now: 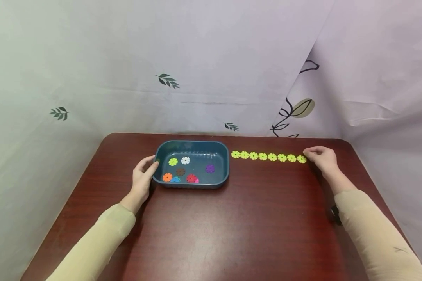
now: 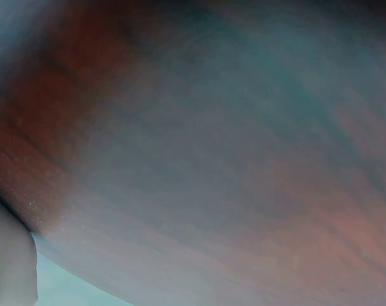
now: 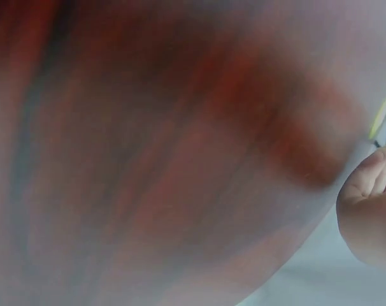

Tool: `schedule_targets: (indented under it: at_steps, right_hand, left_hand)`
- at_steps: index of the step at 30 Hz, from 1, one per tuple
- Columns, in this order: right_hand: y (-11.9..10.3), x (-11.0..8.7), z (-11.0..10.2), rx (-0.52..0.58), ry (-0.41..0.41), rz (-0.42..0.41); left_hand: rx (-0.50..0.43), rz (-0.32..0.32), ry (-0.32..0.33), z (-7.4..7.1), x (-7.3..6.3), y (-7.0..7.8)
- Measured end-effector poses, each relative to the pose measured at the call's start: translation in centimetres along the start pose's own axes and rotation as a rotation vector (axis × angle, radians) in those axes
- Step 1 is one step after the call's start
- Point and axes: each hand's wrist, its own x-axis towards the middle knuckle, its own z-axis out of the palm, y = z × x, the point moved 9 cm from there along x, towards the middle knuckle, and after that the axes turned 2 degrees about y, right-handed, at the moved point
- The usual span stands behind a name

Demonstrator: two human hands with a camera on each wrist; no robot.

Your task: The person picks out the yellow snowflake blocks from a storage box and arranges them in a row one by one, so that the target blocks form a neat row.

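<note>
My left hand (image 1: 143, 177) grips the left end of a dark blue plastic tray (image 1: 193, 186), thumb over the rim. Inside the tray lie several flower-shaped plastic discs, among them a yellow-green disc (image 1: 173, 161), a white disc (image 1: 185, 160), an orange disc (image 1: 167, 177) and a purple disc (image 1: 210, 169). From the tray's right side a straight row of yellow-green discs (image 1: 263, 156) runs across the table. At the row's right end, my right hand (image 1: 321, 158) pinches the edge of the last yellow-green disc (image 1: 301, 159). Both wrist views are mostly blurred tabletop.
The dark red-brown table (image 1: 232, 226) has rounded back corners. Behind it hangs a pale curtain (image 1: 197, 109) with leaf prints, close to the back edge. More discs in the tray are a brown disc (image 1: 180, 171) and a red disc (image 1: 191, 178).
</note>
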Motion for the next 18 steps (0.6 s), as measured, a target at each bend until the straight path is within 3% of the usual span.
schedule_targets:
  at_steps: [9, 18]
  right_hand:
    - [-2.0, 0.3, 1.9, 0.158, -0.042, 0.01]
    - [-5.0, -0.4, 3.7, 0.139, -0.083, -0.015]
  left_hand:
    - [0.02, -0.007, -0.003, 0.1, 0.0, -0.2]
    - [0.025, -0.007, 0.001, 0.1, 0.0, -0.1]
